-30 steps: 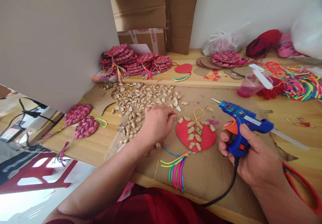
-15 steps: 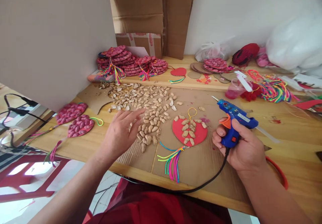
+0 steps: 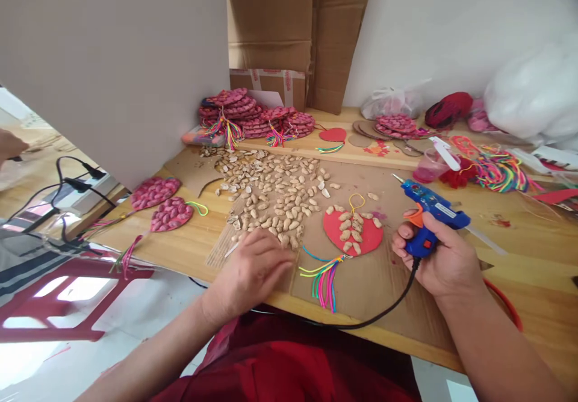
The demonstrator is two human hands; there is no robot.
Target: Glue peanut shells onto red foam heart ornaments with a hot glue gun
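As the right hand [image 3: 447, 257] grips the glue gun [image 3: 427, 198], the red heart [image 3: 368, 235] lies to its left.

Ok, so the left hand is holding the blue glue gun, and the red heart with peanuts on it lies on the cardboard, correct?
Not quite: the right hand holds the blue glue gun, as the head view shows. The red heart with peanuts on it does lie on the cardboard.

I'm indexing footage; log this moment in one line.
left hand: near peanuts, grip unclear | right hand: holding glue gun | red heart: partly peanut-covered
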